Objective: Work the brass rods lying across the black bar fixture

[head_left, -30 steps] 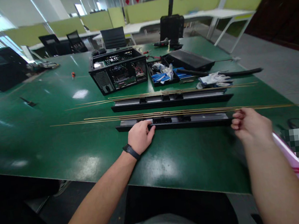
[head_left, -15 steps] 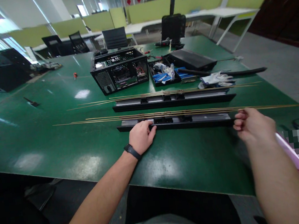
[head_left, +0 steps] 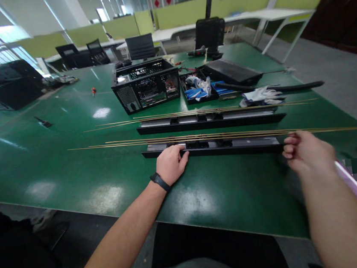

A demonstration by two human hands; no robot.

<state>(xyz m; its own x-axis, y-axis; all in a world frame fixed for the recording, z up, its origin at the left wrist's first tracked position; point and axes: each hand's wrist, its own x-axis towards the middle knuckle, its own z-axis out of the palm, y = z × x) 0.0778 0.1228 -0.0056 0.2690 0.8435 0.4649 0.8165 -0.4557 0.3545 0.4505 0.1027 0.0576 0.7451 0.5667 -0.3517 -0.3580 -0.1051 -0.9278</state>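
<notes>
A long black rail [head_left: 219, 150] with a grey inner strip lies in front of me. My left hand [head_left: 171, 165], wearing a black wristband, is closed over its near wall left of the middle, thumb on the outside. Several thin brass-coloured rods [head_left: 128, 144] stretch along the top of this rail and past both ends. At the rail's right end my right hand [head_left: 307, 151] is closed with curled fingers against the rods; the exact fingertip contact is partly hidden. Just behind lies a second black rail [head_left: 209, 125], with more brass rods [head_left: 109, 124] along it.
On the green table [head_left: 57, 173] stand an open computer case [head_left: 147, 86], a tray of gloves [head_left: 197, 89], a black flat box [head_left: 231, 72] and more gloves [head_left: 262, 95]. A black tube [head_left: 302, 86] lies behind these gloves. Dark equipment [head_left: 8, 89] is at far left.
The whole view has shifted slightly, so things sit a little further right. Both hands keep the same places on the near rail and rods.
</notes>
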